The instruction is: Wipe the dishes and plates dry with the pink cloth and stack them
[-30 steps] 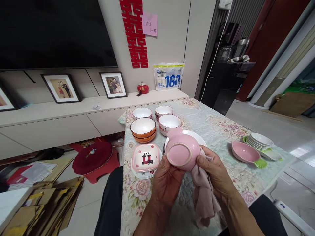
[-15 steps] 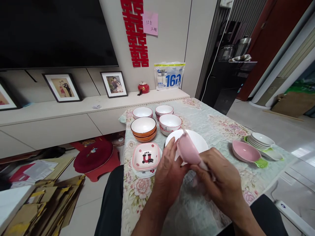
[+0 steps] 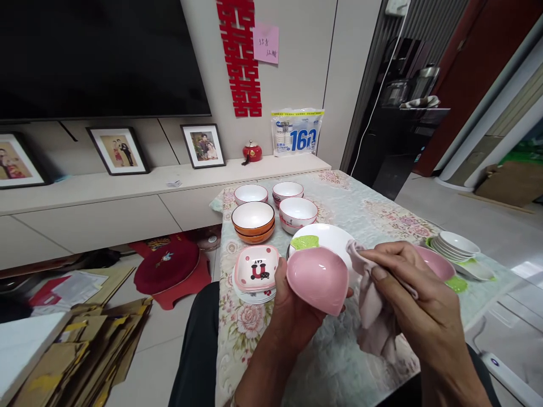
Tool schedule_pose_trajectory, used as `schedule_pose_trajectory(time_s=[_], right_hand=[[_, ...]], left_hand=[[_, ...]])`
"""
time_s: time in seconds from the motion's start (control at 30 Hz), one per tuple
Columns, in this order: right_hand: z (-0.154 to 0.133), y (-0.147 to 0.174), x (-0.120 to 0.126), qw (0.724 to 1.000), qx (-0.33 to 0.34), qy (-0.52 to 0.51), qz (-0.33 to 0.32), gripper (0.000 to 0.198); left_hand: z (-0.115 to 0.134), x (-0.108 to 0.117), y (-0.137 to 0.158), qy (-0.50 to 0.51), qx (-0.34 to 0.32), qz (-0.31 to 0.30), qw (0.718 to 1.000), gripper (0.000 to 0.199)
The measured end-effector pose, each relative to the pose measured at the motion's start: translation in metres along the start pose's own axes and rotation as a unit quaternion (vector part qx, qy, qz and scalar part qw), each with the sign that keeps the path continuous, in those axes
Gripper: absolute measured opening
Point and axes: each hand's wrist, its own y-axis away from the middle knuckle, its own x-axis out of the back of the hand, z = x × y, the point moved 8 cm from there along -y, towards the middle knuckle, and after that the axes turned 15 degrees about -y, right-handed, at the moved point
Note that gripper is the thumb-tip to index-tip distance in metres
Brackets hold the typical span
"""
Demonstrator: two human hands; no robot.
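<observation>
My left hand [image 3: 292, 314] grips a pink pointed bowl [image 3: 319, 277] with a green leaf-shaped handle [image 3: 304, 242], its glossy inside tilted toward me. To the right of it, my right hand [image 3: 418, 297] pinches a pale pink cloth [image 3: 375, 314] that hangs down, just apart from the bowl. Behind the held bowl lies a white plate [image 3: 328, 233], partly covered. A square pink-rimmed cat dish [image 3: 257, 271] sits on stacked plates to the left. Beyond my right hand rests a second pink bowl [image 3: 436, 263], partly hidden by the hand.
Orange bowls [image 3: 253, 220] and red-rimmed white bowls [image 3: 298, 212] stand stacked on the flowered tablecloth [image 3: 250, 322]. Small white dishes [image 3: 458, 244] are piled at the right. A red stool [image 3: 169, 274] and flattened cardboard [image 3: 89, 350] are on the floor at left.
The pink bowl has turned in my left hand, so its inside and green handle now show. My right hand has drawn away to the right with the cloth. The view has shifted slightly.
</observation>
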Motion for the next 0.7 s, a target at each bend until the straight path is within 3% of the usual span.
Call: schedule_pose_trajectory(time_s=[0.1,0.17,0.27,0.37,0.43,0.57,0.63,0.7], right_hand=[[-0.018,-0.003,0.000,0.996,0.063,0.029,0.049,0.018],[-0.032,-0.005,-0.010,0.992,0.116,0.036,0.044,0.016],[-0.040,-0.005,-0.046,0.978,0.159,0.080,-0.112,0.013],[-0.026,0.008,-0.077,0.932,0.136,0.173,-0.288,0.018],[-0.016,0.019,-0.087,0.901,0.120,0.220,-0.354,0.020],[-0.009,0.033,-0.091,0.873,0.090,0.326,-0.351,0.017],[-0.008,0.037,-0.091,0.879,0.032,0.330,-0.344,0.016],[-0.008,0.041,-0.092,0.896,-0.049,0.258,-0.358,0.012]], left_hand=[[-0.002,-0.003,0.000,0.014,0.005,-0.005,1.000,0.077],[0.000,-0.009,0.000,0.030,-0.009,-0.035,0.999,0.074],[0.001,-0.014,0.005,0.040,-0.022,-0.072,0.996,0.067],[-0.007,-0.012,0.014,0.018,0.010,-0.076,0.997,0.062],[-0.012,-0.013,0.022,0.006,0.025,-0.077,0.997,0.059],[-0.006,-0.009,0.037,-0.027,-0.036,-0.016,0.999,0.046],[0.001,-0.002,0.044,-0.069,-0.099,0.036,0.992,0.040],[0.003,0.005,0.051,-0.101,-0.138,0.067,0.983,0.040]])
